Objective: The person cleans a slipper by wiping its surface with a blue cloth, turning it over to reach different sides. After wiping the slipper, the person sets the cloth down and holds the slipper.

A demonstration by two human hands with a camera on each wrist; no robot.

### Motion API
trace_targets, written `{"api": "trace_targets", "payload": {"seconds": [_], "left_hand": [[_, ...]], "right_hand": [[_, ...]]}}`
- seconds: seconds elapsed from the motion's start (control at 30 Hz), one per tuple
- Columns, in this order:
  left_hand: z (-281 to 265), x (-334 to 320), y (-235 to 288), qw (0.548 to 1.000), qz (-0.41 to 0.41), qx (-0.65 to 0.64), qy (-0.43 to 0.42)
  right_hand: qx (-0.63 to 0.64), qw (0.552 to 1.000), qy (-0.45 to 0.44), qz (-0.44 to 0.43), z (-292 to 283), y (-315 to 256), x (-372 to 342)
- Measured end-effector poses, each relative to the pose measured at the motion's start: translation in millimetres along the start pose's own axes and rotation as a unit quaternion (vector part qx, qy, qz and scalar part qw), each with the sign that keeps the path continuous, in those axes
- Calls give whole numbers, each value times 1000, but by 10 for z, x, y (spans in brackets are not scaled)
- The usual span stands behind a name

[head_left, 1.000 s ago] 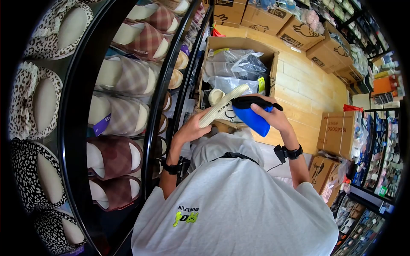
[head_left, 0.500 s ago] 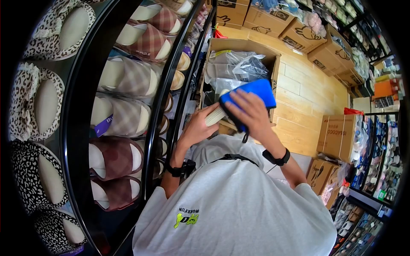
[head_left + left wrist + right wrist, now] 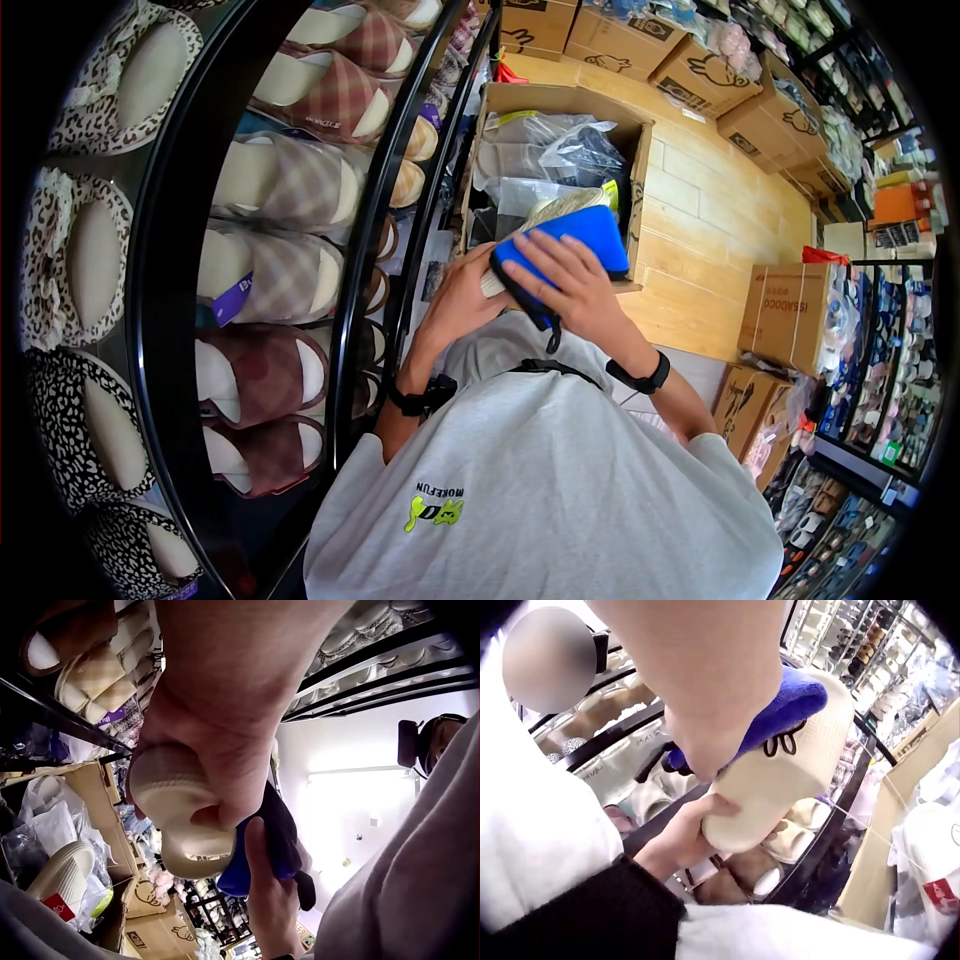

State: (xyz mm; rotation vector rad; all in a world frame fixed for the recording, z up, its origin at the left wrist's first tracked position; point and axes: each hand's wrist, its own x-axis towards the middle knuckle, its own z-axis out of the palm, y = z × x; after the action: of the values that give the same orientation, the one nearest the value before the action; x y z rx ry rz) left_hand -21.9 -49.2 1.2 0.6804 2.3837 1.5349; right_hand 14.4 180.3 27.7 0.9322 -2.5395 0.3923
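Note:
A cream slipper [image 3: 568, 206] is gripped at one end by the left hand [image 3: 465, 302]; in the left wrist view, the thumb of the left hand [image 3: 221, 724] lies on the slipper [image 3: 169, 796]. The right hand [image 3: 578, 292] holds a blue fluffy pad [image 3: 598, 240] with black edging and a loop, its fingers spread across the top. The right wrist view shows the blue pad [image 3: 791, 701] against the slipper's upper [image 3: 769, 784], beside dark loop-shaped line markings. The pad hides part of the slipper in the head view.
An open carton [image 3: 640, 130] with bagged slippers stands just beyond the hands. Racks of slippers [image 3: 265, 370] line the left side. More cartons [image 3: 785, 312] stand at the back and right on a wooden floor [image 3: 690, 220].
The right hand has turned over and moved left, laying the blue pad across the slipper, which it stood beside earlier. Since half a second ago, pad and hand have shifted slightly down and left.

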Motion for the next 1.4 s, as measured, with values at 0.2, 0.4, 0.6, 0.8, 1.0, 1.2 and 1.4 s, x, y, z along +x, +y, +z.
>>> {"api": "trace_targets", "payload": {"seconds": [0.2, 0.4, 0.6, 0.8, 1.0, 1.2, 1.4], "left_hand": [[80, -17, -54, 999, -18, -38, -1], [82, 17, -42, 994, -71, -86, -21], [109, 8, -1, 985, -80, -152, -27], [202, 17, -89, 974, -114, -196, -21], [239, 18, 28, 975, -141, -172, 4], [192, 17, 111, 956, -203, -212, 26], [213, 63, 260, 956, -213, -193, 59]], "right_hand": [[5, 993, 71, 94, -81, 294, 78], [6, 1000, 5, -2, 33, 90, 53], [19, 996, 47, 72, -67, 458, 95], [34, 999, 18, 25, 79, 334, -19], [84, 996, 8, -3, 83, 593, -87], [292, 888, 115, 337, 103, 929, -58], [607, 589, 137, 515, 303, 1162, -609]]}}
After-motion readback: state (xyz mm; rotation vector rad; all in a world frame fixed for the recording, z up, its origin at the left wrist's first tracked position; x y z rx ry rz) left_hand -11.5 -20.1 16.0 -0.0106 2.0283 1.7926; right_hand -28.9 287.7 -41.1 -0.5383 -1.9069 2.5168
